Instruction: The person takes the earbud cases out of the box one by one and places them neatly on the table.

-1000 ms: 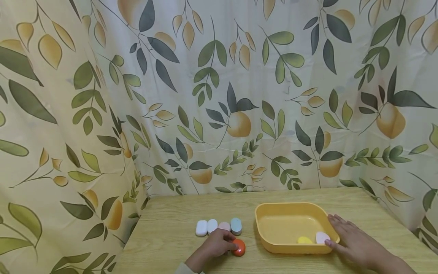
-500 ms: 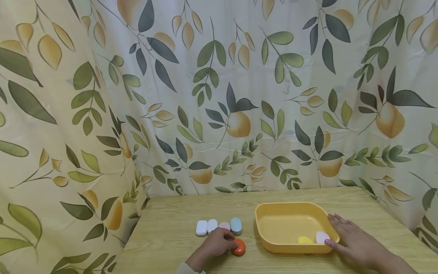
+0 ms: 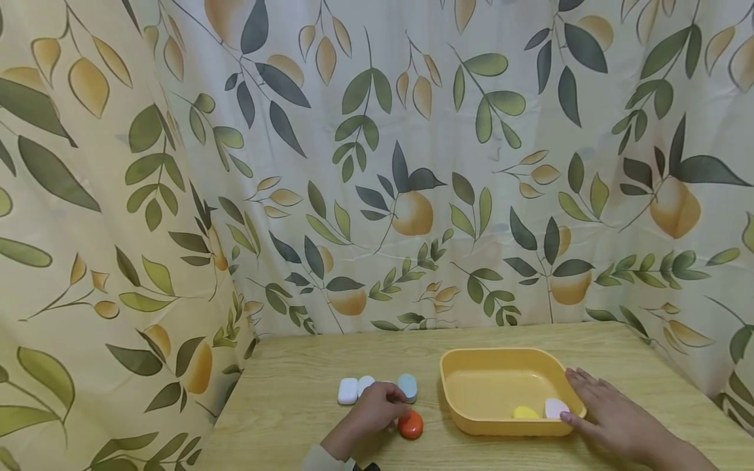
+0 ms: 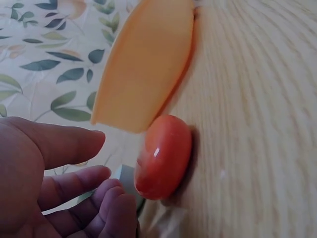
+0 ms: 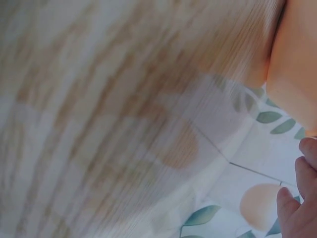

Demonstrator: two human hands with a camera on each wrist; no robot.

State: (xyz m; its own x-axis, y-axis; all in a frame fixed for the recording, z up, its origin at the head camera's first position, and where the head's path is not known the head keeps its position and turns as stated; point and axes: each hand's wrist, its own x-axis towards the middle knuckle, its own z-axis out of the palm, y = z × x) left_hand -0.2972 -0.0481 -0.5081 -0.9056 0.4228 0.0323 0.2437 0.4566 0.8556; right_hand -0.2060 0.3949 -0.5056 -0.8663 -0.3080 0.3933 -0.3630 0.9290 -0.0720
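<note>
A glossy red oval piece, which looks like a bar of soap [image 3: 410, 424], lies on the table left of the yellow plastic tub [image 3: 501, 428]. My left hand [image 3: 377, 412] is just beside it, thumb and fingers apart and loosely bent. In the left wrist view a gap separates the fingertips from the red soap [image 4: 164, 157]. Behind this hand stand a white block [image 3: 347, 391], another white piece [image 3: 366, 384] and a pale blue-green one [image 3: 407, 387]; a pink piece is mostly hidden. My right hand [image 3: 615, 418] rests extended against the tub's right side, thumb on its rim.
Inside the tub, near its front right corner, lie a yellow piece [image 3: 525, 413] and a pale pink one [image 3: 556, 409]. A leaf-and-fruit patterned curtain [image 3: 377, 163] hangs behind and left of the wood-grain table [image 3: 294, 366].
My left fingers have come off the red soap and shifted slightly up and back, covering more of the pink piece. The right hand and the tub stay in place.
</note>
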